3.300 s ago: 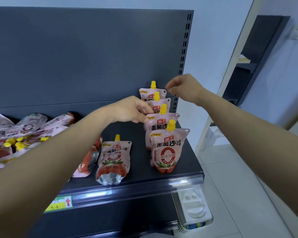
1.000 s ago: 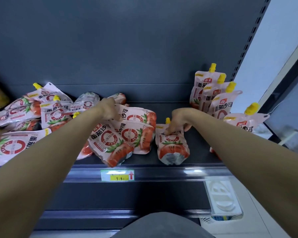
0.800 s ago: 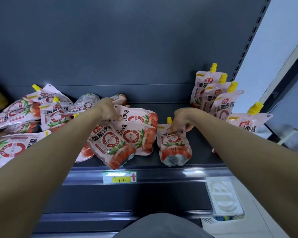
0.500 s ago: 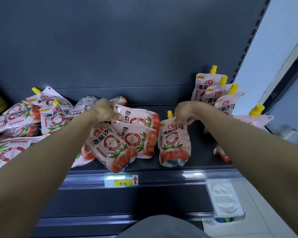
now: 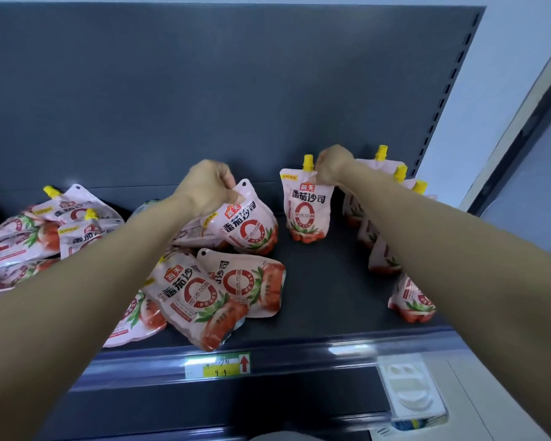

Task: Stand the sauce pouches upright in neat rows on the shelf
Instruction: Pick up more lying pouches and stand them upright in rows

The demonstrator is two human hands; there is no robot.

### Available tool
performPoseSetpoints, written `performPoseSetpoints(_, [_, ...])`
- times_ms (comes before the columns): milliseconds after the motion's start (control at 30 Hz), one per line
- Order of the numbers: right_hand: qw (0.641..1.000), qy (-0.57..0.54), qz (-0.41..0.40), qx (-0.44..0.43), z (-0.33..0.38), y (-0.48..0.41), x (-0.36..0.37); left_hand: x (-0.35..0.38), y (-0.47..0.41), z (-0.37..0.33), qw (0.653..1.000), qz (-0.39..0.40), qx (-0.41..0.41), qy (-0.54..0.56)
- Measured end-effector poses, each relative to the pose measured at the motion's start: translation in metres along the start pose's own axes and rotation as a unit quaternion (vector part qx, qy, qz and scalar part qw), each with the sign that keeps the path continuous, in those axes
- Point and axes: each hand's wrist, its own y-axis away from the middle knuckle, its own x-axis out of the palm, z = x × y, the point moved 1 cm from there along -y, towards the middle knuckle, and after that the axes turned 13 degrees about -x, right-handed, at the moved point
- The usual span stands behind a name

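Note:
Pink tomato sauce pouches with yellow caps lie and stand on a dark shelf [image 5: 325, 313]. My right hand [image 5: 331, 165] grips the top corner of one pouch [image 5: 306, 211], which is upright near the back of the shelf. My left hand [image 5: 209, 186] pinches the top of a second pouch [image 5: 248, 227], tilted and lifted above the pile. Two loose pouches [image 5: 204, 294] lie flat near the front. A row of upright pouches [image 5: 411, 297] runs along the right side, partly hidden by my right forearm.
More pouches [image 5: 45, 227] lie heaped at the left. The grey back panel [image 5: 204, 90] closes the rear, with a slotted upright [image 5: 446, 90] at the right. A price tag [image 5: 218, 366] sits on the front rail. A white plastic piece [image 5: 411, 396] lies below right.
My right hand has lifted its pouch from lying at the front and carried it upright toward the back. My left hand has raised another pouch off the pile.

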Motion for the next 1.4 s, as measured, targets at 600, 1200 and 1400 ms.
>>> performPoseSetpoints(600, [0.978, -0.205, -0.009, -0.039, -0.009, -0.032, 0.009, 0.031, 0.003, -0.030, 0.994, 0.079, 0.021, 0.066])
performPoseSetpoints(1200, [0.983, -0.112, -0.083, -0.116, -0.006, 0.004, -0.040, 0.055, 0.021, -0.057, 0.980, 0.169, 0.005, 0.104])
performPoseSetpoints(1400, [0.957, -0.152, -0.162, -0.187, 0.029, 0.030, -0.050, 0.017, 0.037, -0.025, 0.985, 0.110, -0.032, 0.126])
